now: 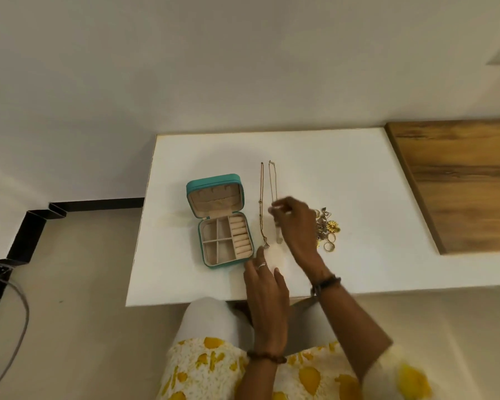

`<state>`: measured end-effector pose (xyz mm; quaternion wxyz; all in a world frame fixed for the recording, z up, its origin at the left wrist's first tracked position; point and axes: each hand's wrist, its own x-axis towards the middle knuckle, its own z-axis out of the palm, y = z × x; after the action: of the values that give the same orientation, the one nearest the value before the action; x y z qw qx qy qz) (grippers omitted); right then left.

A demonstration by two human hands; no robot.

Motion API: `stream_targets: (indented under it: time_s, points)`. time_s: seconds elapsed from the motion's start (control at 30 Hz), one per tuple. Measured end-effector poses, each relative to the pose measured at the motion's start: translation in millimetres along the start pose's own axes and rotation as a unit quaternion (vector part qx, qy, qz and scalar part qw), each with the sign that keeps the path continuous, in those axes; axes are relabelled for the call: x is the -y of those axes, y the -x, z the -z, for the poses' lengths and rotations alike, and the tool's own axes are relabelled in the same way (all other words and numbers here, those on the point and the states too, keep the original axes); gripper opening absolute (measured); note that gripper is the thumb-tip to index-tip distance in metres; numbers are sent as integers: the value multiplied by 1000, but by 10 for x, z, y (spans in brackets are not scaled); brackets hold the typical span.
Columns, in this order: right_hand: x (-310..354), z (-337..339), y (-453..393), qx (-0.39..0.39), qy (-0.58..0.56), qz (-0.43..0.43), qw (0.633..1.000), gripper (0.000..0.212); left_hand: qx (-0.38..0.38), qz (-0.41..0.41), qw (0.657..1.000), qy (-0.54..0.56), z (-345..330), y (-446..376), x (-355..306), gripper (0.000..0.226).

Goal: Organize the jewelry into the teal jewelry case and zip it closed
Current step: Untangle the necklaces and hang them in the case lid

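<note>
The teal jewelry case [217, 180] lies open on the white table [344, 174], its lid tipped back and its beige compartments showing. To its right lie two thin chain necklaces side by side, the left necklace [262, 197] and the right necklace [272, 177]. My right hand [296, 223] hovers over the right necklace, fingers curled near the chain; motion blur hides whether it pinches it. My left hand [264, 281] rests on the table near the case's front right corner, fingers relaxed. A pile of gold and silver rings and earrings [327, 228] lies just right of my right hand.
A wooden board [459, 180] adjoins the table at the right. The wall rises behind the table. Black metal framing [29, 229] and a cable run along the floor at the left. My lap in a yellow patterned garment sits below the table's front edge.
</note>
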<state>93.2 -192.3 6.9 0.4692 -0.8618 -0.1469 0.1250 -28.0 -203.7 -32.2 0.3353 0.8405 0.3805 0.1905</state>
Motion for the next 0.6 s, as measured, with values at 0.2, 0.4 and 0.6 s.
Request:
stream_targets:
  time_s: [0.2, 0.4, 0.6]
  points:
    - [-207, -18, 620, 10, 103, -34, 994, 30, 79, -40, 990, -111, 71, -48, 26, 81]
    - [-147, -16, 681, 33, 148, 10, 988, 31, 94, -54, 987, -120, 82, -72, 34, 56]
    - [-21, -54, 748, 23, 91, 53, 994, 29, 6, -53, 998, -41, 383, -157, -23, 45]
